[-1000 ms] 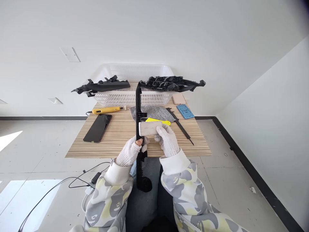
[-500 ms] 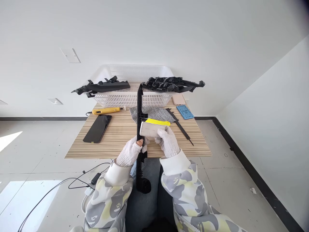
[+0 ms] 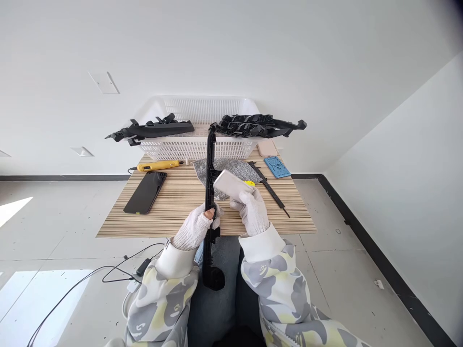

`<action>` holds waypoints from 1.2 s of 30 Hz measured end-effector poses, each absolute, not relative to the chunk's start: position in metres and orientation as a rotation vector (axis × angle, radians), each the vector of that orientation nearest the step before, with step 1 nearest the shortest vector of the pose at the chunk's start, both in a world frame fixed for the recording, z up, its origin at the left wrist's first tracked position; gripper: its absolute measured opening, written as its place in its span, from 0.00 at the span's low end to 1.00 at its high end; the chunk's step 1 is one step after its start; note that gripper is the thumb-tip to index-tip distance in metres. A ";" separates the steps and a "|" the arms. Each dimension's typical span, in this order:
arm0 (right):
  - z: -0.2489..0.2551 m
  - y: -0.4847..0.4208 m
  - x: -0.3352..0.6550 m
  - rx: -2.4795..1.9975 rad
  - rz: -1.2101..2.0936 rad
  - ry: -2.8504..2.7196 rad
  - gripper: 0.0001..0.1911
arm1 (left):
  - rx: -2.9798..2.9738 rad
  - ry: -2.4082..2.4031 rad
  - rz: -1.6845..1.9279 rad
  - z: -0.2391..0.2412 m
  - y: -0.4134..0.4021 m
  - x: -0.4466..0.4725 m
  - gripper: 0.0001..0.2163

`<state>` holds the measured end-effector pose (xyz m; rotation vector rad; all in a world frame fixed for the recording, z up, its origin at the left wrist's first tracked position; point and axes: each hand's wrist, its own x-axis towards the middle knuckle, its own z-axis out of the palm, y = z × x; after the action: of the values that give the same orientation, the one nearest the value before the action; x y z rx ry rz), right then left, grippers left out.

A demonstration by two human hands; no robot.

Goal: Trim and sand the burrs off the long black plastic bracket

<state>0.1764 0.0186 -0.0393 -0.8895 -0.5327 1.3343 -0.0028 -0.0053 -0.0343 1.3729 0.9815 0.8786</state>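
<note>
My left hand (image 3: pixel 195 226), in a white knit glove with the thumb tip bare, is closed around a long, narrow black plastic trim part (image 3: pixel 209 193). The part stands lengthwise in front of me, its rounded lower end over my lap and its far end reaching the basket. My right hand (image 3: pixel 251 209), also gloved, grips a flat pale rectangular pad (image 3: pixel 231 184) by its right end. The pad is tilted, its left end close beside the black part; whether they touch I cannot tell. Behind the pad a yellow-handled tool (image 3: pixel 249 183) is mostly hidden on a grey cloth (image 3: pixel 235 168).
A white plastic basket (image 3: pixel 173 149) at the table's back bears black plastic parts (image 3: pixel 159 129) on both sides. On the striped table (image 3: pixel 173 212) lie a phone (image 3: pixel 145 193), a yellow pen-shaped power tool (image 3: pixel 159 165), a caliper (image 3: pixel 271 190), a blue pad (image 3: pixel 277 166) and a pinkish pad (image 3: pixel 267 148).
The pad in my right hand has turned and its left end has risen, now covering most of the yellow-handled tool. My left hand keeps its hold on the black part, which has barely shifted.
</note>
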 end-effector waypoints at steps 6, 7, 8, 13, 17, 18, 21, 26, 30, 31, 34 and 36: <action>-0.029 0.017 0.175 -0.914 1.359 -0.474 0.21 | 1.369 1.014 0.870 -0.032 -0.005 -0.002 0.31; -0.028 0.015 0.175 -0.935 1.373 -0.493 0.22 | 1.374 1.015 0.868 -0.031 -0.005 -0.002 0.31; -0.028 0.014 0.175 -0.956 1.377 -0.511 0.24 | 1.378 1.015 0.863 -0.031 -0.005 -0.002 0.31; -0.025 0.008 0.175 -1.043 1.365 -0.557 0.27 | 1.393 1.016 0.857 -0.032 -0.004 -0.002 0.30; -0.025 0.007 0.175 -1.097 1.373 -0.540 0.27 | 1.399 1.014 0.854 -0.034 -0.004 -0.003 0.31; -0.026 0.008 0.175 -1.090 1.369 -0.539 0.27 | 1.395 1.008 0.857 -0.035 -0.004 -0.003 0.31; -0.028 0.008 0.175 -1.065 1.360 -0.541 0.28 | 1.391 0.993 0.864 -0.035 -0.004 -0.003 0.30; -0.025 0.008 0.175 -1.095 1.381 -0.524 0.27 | 1.417 0.990 0.873 -0.035 -0.004 -0.004 0.31; -0.023 0.008 0.176 -1.175 1.387 -0.531 0.25 | 1.414 0.978 0.886 -0.036 -0.003 -0.004 0.30; -0.023 0.009 0.176 -1.175 1.379 -0.527 0.25 | 1.408 0.981 0.884 -0.036 -0.003 -0.004 0.30; -0.025 0.010 0.177 -1.159 1.358 -0.516 0.25 | 1.394 0.989 0.873 -0.037 -0.004 -0.004 0.30; -0.025 0.010 0.177 -1.156 1.352 -0.519 0.25 | 1.392 0.987 0.874 -0.038 -0.004 -0.004 0.30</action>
<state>0.1766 0.0097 -0.0252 -1.1559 -0.5194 1.3516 -0.0043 -0.0036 -0.0383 1.3915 0.9866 0.8737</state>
